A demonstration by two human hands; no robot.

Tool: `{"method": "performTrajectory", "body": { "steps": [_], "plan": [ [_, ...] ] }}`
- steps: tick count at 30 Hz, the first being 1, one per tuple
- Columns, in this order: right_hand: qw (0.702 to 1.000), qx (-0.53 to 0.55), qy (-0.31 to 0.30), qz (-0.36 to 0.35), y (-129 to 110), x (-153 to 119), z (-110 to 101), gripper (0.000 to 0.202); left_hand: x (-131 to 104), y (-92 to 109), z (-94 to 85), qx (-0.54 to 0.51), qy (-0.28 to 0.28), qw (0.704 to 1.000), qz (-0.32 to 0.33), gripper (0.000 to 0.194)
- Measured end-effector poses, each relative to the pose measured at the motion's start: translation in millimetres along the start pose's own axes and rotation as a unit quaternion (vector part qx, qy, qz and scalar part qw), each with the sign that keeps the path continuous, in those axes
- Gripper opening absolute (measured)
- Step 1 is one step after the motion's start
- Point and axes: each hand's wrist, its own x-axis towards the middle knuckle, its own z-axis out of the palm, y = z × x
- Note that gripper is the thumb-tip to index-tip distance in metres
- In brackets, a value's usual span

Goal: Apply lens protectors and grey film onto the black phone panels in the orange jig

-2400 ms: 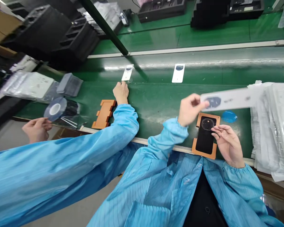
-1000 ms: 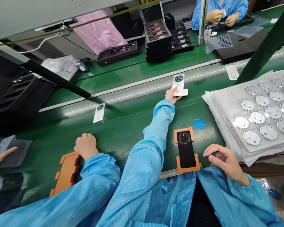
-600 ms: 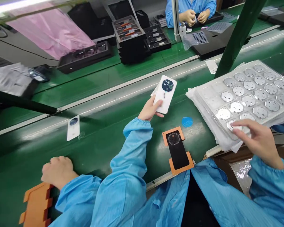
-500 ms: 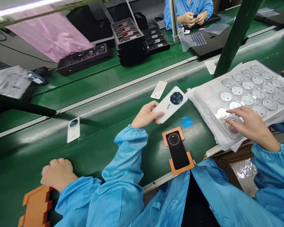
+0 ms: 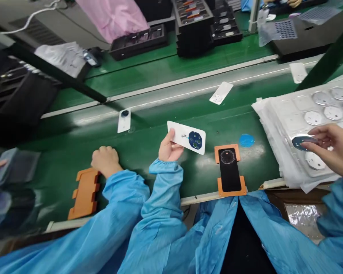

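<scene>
My left hand (image 5: 169, 147) grips a white phone back cover (image 5: 178, 131) by one end, thumb on top. The cover carries a dark blue camera area with round openings and is held above the green bench. Between thumb and fingers, my right hand (image 5: 338, 146) pinches a dark, shiny disc (image 5: 298, 142) over a clear plastic tray (image 5: 280, 114) of silvery discs in rows. A black phone-shaped piece (image 5: 230, 173) with a round camera outline lies in an orange fixture (image 5: 244, 187) at the bench's near edge, between my hands.
A co-worker's hand (image 5: 105, 160) rests beside another orange fixture (image 5: 84, 194) on the left. White phone covers (image 5: 124, 123) lie along the bench, another white cover (image 5: 223, 91) behind. A blue round film (image 5: 247, 140) is near the tray. A dark post (image 5: 328, 62) slants at right.
My right hand has lifted a disc off the tray. My left hand has turned the phone cover so its camera end points right and slightly down. The view has swung left.
</scene>
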Motion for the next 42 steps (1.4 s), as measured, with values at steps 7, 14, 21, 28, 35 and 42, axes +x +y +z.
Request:
{"method": "performTrajectory", "body": {
  "steps": [7, 14, 21, 28, 35, 42],
  "plan": [
    [0.952, 0.185, -0.107, -0.218, -89, -43, 139, 0.029, -34, -46, -24.8, -0.086, 0.012, 0.989, -0.117, 0.017],
    [0.929, 0.082, -0.146, -0.331, -77, -52, 201, 0.036, -47, -42, -36.1, -0.138, 0.014, 0.987, -0.083, 0.015],
    [0.927, 0.096, -0.155, -0.327, -77, -45, 197, 0.033, -49, -69, -25.9, -0.108, 0.029, 0.991, -0.077, 0.027],
    [0.939, 0.297, -0.119, -0.128, -84, -53, 167, 0.029, -62, -109, 0.8, -0.011, -0.050, 0.996, -0.070, 0.033],
    [0.901, 0.398, -0.166, 0.040, -99, -56, 163, 0.030, -87, -132, 27.8, 0.171, -0.135, 0.976, 0.025, 0.038],
    [0.941, 0.331, -0.060, -0.043, -105, -65, 169, 0.022, -88, -147, 31.4, 0.114, -0.066, 0.988, 0.082, 0.034]
  ]
}}
